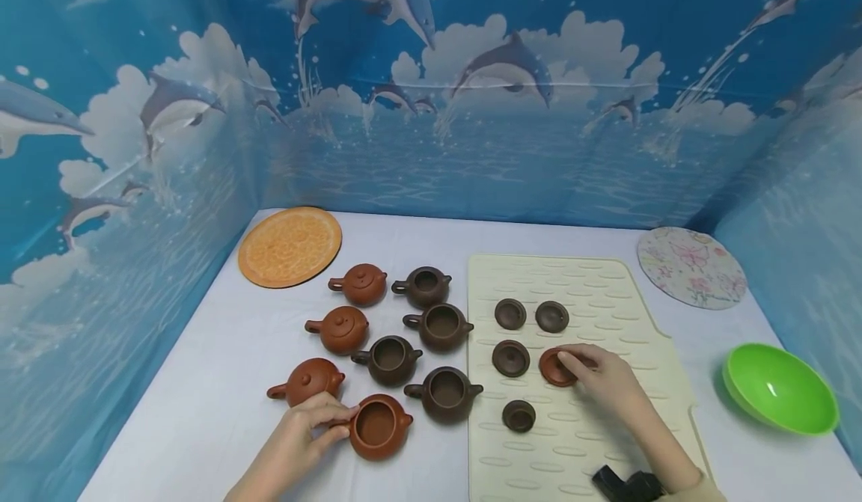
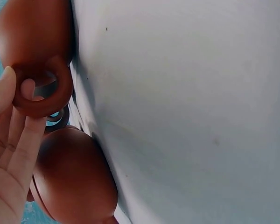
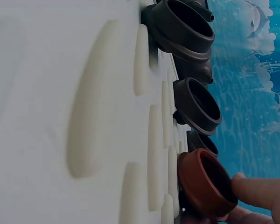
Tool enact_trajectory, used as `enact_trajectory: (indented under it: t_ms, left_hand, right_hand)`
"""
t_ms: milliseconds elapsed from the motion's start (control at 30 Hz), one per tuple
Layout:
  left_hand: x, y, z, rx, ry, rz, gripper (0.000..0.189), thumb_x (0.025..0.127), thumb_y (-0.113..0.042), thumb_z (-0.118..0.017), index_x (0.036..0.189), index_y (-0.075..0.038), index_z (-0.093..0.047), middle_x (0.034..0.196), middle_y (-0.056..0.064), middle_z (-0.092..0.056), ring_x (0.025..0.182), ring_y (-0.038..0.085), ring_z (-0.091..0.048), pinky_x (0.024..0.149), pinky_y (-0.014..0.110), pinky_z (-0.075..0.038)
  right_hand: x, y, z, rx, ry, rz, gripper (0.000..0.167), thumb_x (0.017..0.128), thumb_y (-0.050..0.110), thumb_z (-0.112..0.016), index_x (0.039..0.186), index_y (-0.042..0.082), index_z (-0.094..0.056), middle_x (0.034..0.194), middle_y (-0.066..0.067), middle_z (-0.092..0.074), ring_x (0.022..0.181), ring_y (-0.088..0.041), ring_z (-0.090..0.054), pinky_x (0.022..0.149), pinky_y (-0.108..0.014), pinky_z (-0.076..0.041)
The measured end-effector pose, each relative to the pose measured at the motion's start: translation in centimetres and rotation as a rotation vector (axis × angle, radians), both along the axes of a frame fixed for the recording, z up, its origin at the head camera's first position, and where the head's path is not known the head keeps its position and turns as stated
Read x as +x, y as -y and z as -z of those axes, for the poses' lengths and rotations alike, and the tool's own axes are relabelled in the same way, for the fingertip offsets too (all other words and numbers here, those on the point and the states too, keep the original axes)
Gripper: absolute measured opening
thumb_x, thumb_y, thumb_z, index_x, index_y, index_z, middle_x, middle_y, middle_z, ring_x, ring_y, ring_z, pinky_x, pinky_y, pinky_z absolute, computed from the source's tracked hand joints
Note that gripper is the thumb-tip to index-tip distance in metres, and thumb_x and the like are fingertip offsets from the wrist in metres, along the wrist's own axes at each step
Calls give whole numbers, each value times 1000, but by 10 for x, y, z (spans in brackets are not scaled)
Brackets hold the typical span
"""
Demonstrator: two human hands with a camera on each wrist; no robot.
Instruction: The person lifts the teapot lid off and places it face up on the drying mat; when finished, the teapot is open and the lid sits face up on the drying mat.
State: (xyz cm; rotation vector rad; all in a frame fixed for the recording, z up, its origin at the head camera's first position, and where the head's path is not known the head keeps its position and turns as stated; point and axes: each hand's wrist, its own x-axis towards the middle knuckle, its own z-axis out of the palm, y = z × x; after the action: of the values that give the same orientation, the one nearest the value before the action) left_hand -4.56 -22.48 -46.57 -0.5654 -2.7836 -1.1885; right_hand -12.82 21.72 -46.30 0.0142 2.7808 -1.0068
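Note:
My left hand (image 1: 306, 438) pinches the looped handle (image 2: 60, 88) of a lidless red-brown teapot (image 1: 381, 427), which stands on the white table with its spout to the right. Thumb and fingers of my right hand (image 1: 606, 382) hold a red-brown teapot lid (image 1: 555, 367) by its edge, over the cream mat. In the right wrist view this lid (image 3: 203, 184) has its hollow side up. Several dark lids lie around it on the mat, among them one dark lid (image 1: 510, 358) just left and a small one (image 1: 518, 416) nearer me.
Lidded red-brown teapots (image 1: 343, 330) stand in a column at left, beside several lidless dark teapots (image 1: 447, 393). The cream mat (image 1: 592, 442) covers the right-centre. An orange round pad (image 1: 289, 248), a floral round pad (image 1: 692, 266) and a green bowl (image 1: 781, 390) lie farther out.

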Motion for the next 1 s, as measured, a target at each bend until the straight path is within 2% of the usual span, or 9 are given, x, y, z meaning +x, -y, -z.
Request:
enact_trajectory:
  t_ms: [100, 200, 467, 567, 633, 733, 867, 1000]
  left_hand:
    - [-1, 1, -1, 8, -45, 19, 23, 78, -4, -79, 100, -10, -77, 94, -9, -69, 89, 0, -62, 74, 20, -57]
    - [-3, 1, -1, 9, -60, 26, 22, 78, -5, -79, 100, -11, -77, 95, -8, -70, 90, 2, -63, 75, 21, -57]
    - [-1, 2, 1, -9, -49, -7, 26, 78, -5, -80, 102, -13, -77, 96, -9, -69, 89, 3, -64, 75, 21, -57]
    - [1, 3, -2, -39, -32, -23, 27, 79, -6, -79, 105, -15, -76, 98, -10, -69, 90, 4, -65, 77, 22, -58]
    - [2, 4, -7, -76, -2, -48, 28, 81, -7, -78, 107, -17, -75, 101, -13, -69, 93, 3, -65, 79, 22, -58]
    - [3, 8, -20, -120, -4, -108, 30, 82, -6, -78, 108, -19, -76, 102, -16, -69, 95, 3, -66, 81, 24, -58]
    - [1, 19, -36, -156, -90, -216, 34, 79, -1, -80, 107, -20, -76, 99, -14, -71, 92, 6, -68, 76, 24, -59]
    - [-5, 35, -40, -181, -124, -302, 36, 78, -1, -80, 107, -20, -76, 97, -12, -71, 89, 9, -68, 73, 27, -60]
  right_hand:
    - [0, -1, 1, -2, 9, -8, 53, 101, 44, -51, 131, 1, -60, 131, -28, -59, 125, -51, -50, 99, -63, -44]
    - [0, -1, 2, -8, 27, -14, 55, 102, 45, -49, 134, 1, -58, 134, -28, -58, 127, -52, -48, 100, -64, -43]
    - [-2, 1, -1, -4, 45, -7, 57, 102, 46, -48, 137, 1, -55, 137, -29, -54, 124, -49, -52, 99, -62, -45]
    - [-3, 4, -6, 1, 28, -1, 57, 102, 46, -48, 136, 1, -55, 137, -28, -55, 123, -48, -53, 99, -62, -44]
    - [-3, 6, -9, -4, 3, -3, 56, 102, 45, -48, 136, 1, -55, 137, -27, -55, 124, -48, -53, 99, -61, -45]
    - [-5, 14, -18, -25, -54, -20, 53, 103, 43, -48, 136, 2, -55, 134, -26, -57, 124, -46, -52, 99, -57, -48]
    - [-8, 36, -38, -77, -143, -69, 47, 102, 38, -52, 133, 4, -59, 131, -22, -60, 122, -40, -56, 97, -51, -52]
    - [-11, 70, -57, -154, -204, -159, 36, 101, 32, -57, 127, 8, -64, 125, -12, -66, 115, -31, -63, 94, -47, -54]
